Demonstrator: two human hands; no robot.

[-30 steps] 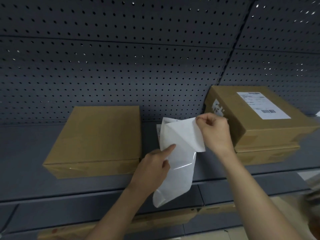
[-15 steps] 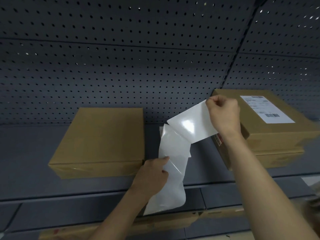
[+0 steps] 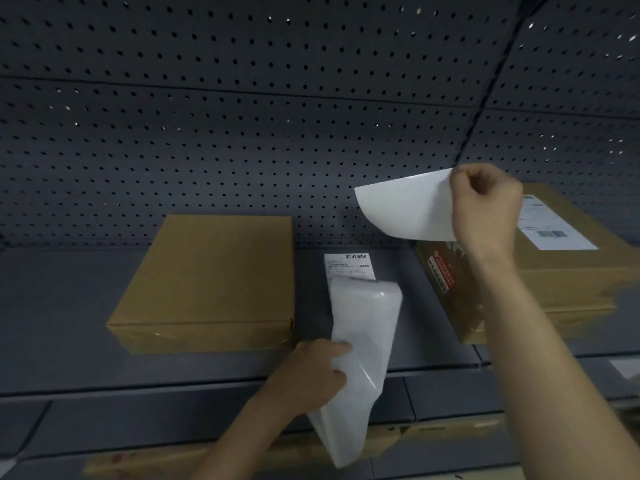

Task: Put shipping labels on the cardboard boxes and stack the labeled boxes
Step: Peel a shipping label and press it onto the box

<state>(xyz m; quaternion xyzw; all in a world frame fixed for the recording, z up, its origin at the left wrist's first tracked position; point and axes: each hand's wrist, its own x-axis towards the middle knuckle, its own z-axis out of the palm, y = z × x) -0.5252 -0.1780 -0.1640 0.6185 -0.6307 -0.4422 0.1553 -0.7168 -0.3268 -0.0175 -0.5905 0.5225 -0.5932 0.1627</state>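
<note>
Brown bare box (image 3: pixel 207 271) sits on the left, down and left of the right hand (image 3: pixel 485 206), which pinches the peeled label (image 3: pixel 408 206). The left hand (image 3: pixel 311 375) is nearer but grips the backing sheet (image 3: pixel 360 358)

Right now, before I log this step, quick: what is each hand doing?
Left hand: closed, gripping the glossy backing sheet.
Right hand: closed, pinching the white label by its edge, held above the shelf.

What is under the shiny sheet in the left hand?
A printed label with a barcode lies on the shelf; the sheet that the left hand holds covers its lower part.
</note>
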